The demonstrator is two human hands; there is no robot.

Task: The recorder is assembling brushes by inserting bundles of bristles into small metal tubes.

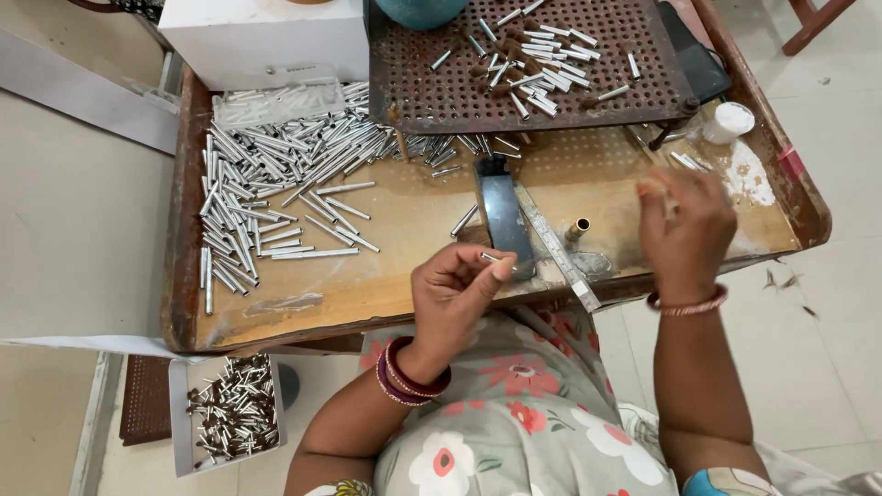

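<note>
Left hand (452,296), lower centre, pinches a short silver metal tube (489,258); right hand (684,230), blurred, grip indeterminate. White rectangular carton (265,39) upper left; small white box of tubes (230,411) lower left; round white cap (732,120) upper right.

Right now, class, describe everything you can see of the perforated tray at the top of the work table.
The perforated tray is a dark, rusty-brown metal sheet with rows of small round holes and a raised rim. It rests raised above the wooden table, its front edge overhanging the silver tubes. A small heap of tubes lies on it, and a teal object sits at its far edge.
</note>
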